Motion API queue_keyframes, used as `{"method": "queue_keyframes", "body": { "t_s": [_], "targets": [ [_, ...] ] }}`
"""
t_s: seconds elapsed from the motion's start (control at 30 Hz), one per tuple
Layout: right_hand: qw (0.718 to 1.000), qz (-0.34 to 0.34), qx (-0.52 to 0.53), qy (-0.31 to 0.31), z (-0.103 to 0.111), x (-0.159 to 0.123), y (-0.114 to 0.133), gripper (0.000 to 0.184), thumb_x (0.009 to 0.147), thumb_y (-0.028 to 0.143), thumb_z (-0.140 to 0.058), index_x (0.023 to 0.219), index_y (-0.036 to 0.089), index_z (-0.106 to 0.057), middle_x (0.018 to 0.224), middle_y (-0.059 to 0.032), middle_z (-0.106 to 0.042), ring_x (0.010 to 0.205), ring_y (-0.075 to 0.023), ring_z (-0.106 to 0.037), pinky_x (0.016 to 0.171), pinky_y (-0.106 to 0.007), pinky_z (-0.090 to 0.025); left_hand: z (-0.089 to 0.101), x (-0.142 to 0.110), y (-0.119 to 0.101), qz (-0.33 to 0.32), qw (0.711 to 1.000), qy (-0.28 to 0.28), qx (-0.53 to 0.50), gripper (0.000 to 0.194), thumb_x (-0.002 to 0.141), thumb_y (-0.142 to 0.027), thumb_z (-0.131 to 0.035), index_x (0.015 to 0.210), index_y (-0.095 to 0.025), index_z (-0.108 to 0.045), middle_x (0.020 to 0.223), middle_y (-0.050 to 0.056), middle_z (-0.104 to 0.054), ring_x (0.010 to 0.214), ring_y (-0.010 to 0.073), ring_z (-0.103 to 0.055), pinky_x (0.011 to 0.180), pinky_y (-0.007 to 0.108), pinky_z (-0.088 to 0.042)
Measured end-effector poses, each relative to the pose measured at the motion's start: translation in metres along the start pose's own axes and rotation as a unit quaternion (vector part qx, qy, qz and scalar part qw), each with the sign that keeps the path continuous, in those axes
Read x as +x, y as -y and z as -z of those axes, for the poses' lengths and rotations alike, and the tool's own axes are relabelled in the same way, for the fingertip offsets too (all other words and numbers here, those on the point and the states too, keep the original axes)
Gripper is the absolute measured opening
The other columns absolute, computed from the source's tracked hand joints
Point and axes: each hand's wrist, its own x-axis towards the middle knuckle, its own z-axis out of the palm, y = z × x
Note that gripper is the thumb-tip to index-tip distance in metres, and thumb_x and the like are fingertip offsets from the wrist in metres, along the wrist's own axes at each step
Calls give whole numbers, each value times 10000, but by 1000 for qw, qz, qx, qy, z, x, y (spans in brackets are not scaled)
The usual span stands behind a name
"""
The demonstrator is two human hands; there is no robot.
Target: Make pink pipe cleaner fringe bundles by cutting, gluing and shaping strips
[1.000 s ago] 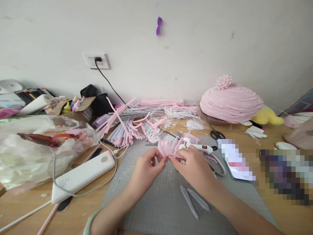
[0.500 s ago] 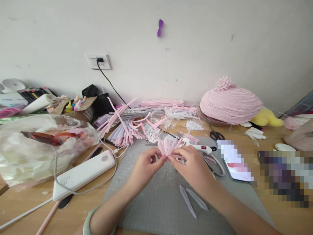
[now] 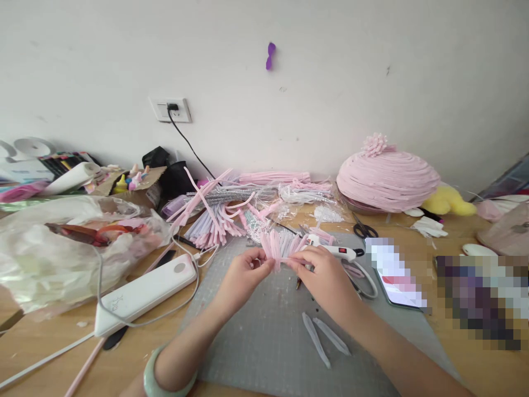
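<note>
Above a grey cutting mat (image 3: 264, 342), both my hands pinch a fan-shaped bundle of pink pipe cleaners (image 3: 281, 245). My left hand (image 3: 243, 275) grips the bundle's left side between thumb and fingers. My right hand (image 3: 322, 275) pinches its right side, fingers closed. A white hot glue gun (image 3: 341, 252) lies just behind my right hand. Two translucent glue sticks (image 3: 324, 339) lie on the mat below my right forearm. A green bangle (image 3: 159, 380) is on my left wrist.
A white power bank (image 3: 144, 295) with cable lies left of the mat. Plastic bags (image 3: 61, 253) fill the left. Loose pink and silver pipe cleaners (image 3: 223, 212) pile at the back. A pink coiled dome (image 3: 386, 176), scissors (image 3: 366, 229) and a phone (image 3: 397, 275) sit right.
Both hands and the pink bundle have shifted slightly left and away, keeping the same pinch; the view tilted a little downward.
</note>
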Motion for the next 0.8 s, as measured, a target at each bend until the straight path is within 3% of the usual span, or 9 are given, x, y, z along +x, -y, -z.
{"method": "queue_keyframes", "body": {
  "t_s": [0.1, 0.17, 0.23, 0.3, 0.37, 0.5, 0.63, 0.8],
  "targets": [
    [1000, 16, -27, 1, 3, 0, -1, 164, 815, 216, -537, 750, 206, -687, 787, -36, -677, 823, -191, -565, 731, -299, -399, 11, 5, -2, 20, 1000, 12, 16, 237, 683, -387, -564, 635, -156, -571, 544, -49, -428, 490, 81, -327, 463, 210, -228],
    [998, 26, -53, 13, 3, -1, 0, 183, 817, 203, -532, 720, 202, -687, 741, -31, -668, 795, -187, -559, 725, -299, -388, 19, 9, -1, 44, 999, -15, -11, 211, 663, -357, -580, 745, -163, -590, 535, -61, -418, 453, 72, -298, 432, 206, -209],
    [996, 35, -77, 39, -1, -3, 1, 197, 812, 191, -536, 687, 194, -687, 698, -28, -657, 753, -179, -550, 709, -297, -375, 27, 14, 1, 64, 988, -88, -106, 230, 662, -280, -539, 865, -174, -560, 539, -77, -397, 411, 60, -265, 399, 196, -194],
    [991, 51, -93, 76, -8, -8, 3, 208, 809, 181, -539, 673, 194, -695, 661, -27, -645, 714, -172, -535, 684, -293, -363, 31, 18, 3, 71, 964, -143, -214, 251, 606, -179, -477, 850, -165, -534, 605, -59, -454, 399, 48, -284, 377, 188, -208],
    [985, 72, -107, 112, -16, -13, 4, 208, 804, 196, -553, 664, 208, -706, 629, -27, -633, 708, -177, -522, 674, -297, -352, 33, 20, 3, 55, 946, -144, -285, 300, 560, -115, -452, 846, -144, -537, 673, -32, -515, 441, 44, -372, 412, 179, -295],
    [980, 84, -112, 142, -22, -17, 7, 141, 763, 294, -622, 680, 224, -711, 665, -32, -643, 795, -212, -536, 744, -337, -354, 28, 15, 1, 48, 932, -37, -358, 284, 643, -85, -504, 920, -131, -540, 867, 54, -643, 729, 111, -591, 662, 224, -445],
    [995, 43, -26, 82, -10, -12, 13, 149, 810, 277, -558, 796, 202, -687, 792, -35, -664, 823, -182, -567, 762, -304, -383, 12, 2, -1, 9, 909, 92, -407, 242, 801, -171, -489, 1039, -188, -526, 1266, 81, -530, 1169, 177, -462, 878, 282, -415],
    [992, 9, 79, 103, -5, -11, 17, 199, 809, 195, -496, 653, 178, -617, 642, 12, -616, 598, -110, -537, 563, -219, -365, -10, -13, 2, 34, 905, 201, -374, 341, 839, -275, -483, 1181, -278, -474, 1435, 45, -329, 977, 200, -572, 594, 259, -474]
  ]
}}
